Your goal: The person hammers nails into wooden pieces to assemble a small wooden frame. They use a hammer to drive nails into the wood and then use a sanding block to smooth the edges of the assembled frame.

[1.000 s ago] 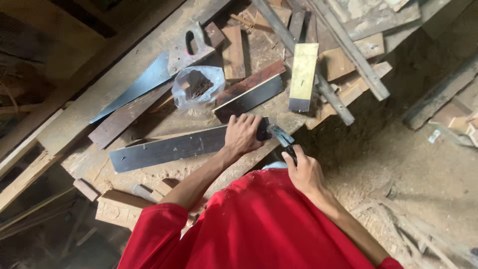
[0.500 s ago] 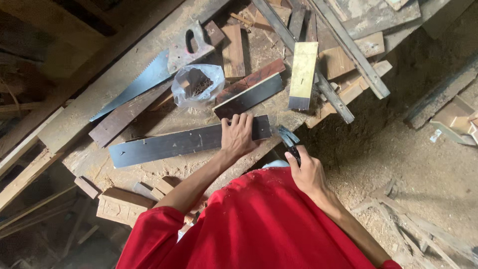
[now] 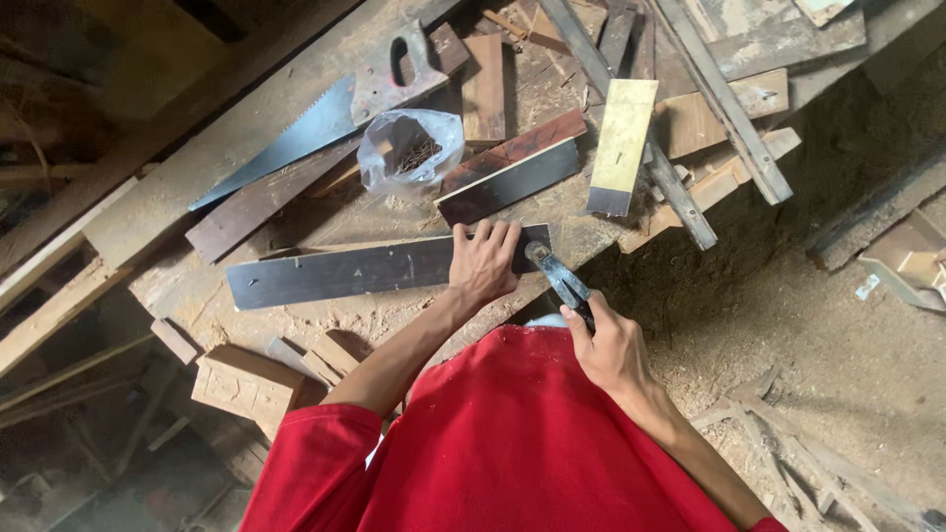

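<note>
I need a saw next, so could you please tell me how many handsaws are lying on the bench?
1. A handsaw lies at the bench's far side, beside the clear plastic bag, beyond the left hand. Others may be hidden under the wood scraps.

Red short-sleeved shirt, faint pale specks on the cloth, both forearms bare.
</note>
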